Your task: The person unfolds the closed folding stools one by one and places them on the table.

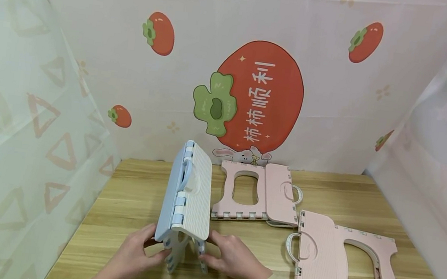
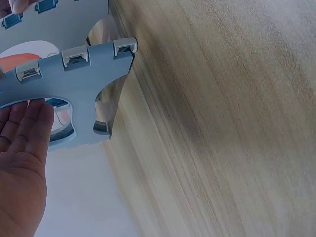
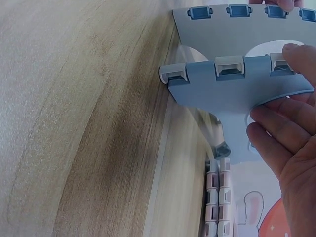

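Note:
A blue-and-white folding step stool (image 1: 199,187) stands partly folded on the table, its two top halves meeting in a steep ridge with a carry handle. Its leg panels are close together beneath, with clips along their near edges. On the left side, my left hand (image 1: 134,252) grips one panel, fingers reaching into the cut-out of the blue leg panel (image 2: 84,81). Opposite it, my right hand (image 1: 236,258) pinches the other panel (image 3: 217,89), thumb at an edge clip and fingers at the cut-out. Part of the fingers is hidden behind the stool top.
Two pink folding stools lie folded down on the wooden table (image 1: 123,201): one pink stool (image 1: 279,193) at the back, just right of the blue one, another pink stool (image 1: 322,258) at the front right. A printed cloth backdrop (image 1: 180,83) encloses the back and sides.

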Available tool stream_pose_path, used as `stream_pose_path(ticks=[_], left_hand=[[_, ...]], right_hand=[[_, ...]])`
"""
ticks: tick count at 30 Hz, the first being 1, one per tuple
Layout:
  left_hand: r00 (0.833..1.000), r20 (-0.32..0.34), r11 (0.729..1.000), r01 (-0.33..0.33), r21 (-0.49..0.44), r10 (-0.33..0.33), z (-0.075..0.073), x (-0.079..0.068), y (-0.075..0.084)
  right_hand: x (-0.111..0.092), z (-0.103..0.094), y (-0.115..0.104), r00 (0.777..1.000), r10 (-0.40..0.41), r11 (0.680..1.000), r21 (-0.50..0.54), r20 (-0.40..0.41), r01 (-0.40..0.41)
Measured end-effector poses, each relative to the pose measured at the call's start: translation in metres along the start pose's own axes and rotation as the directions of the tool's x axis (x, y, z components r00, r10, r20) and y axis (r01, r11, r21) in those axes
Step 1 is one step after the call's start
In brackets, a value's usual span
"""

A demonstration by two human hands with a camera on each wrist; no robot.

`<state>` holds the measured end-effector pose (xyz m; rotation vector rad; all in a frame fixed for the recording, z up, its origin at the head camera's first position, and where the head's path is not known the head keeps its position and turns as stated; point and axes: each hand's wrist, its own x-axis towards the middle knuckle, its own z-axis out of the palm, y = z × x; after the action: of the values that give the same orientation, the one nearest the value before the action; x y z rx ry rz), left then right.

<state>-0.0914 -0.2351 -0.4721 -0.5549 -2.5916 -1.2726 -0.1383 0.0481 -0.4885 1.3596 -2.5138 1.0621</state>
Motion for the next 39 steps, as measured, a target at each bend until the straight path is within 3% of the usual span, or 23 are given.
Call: stream_pose_path(ticks=[39], left_hand=[[0.998,0.029,0.999,0.051,-0.009,-0.051,-0.013,-0.001,-0.006]], right_hand=[[0.0,0.0,0.004,1.0,-0.016,1.0,-0.004,-0.016,0.016]])
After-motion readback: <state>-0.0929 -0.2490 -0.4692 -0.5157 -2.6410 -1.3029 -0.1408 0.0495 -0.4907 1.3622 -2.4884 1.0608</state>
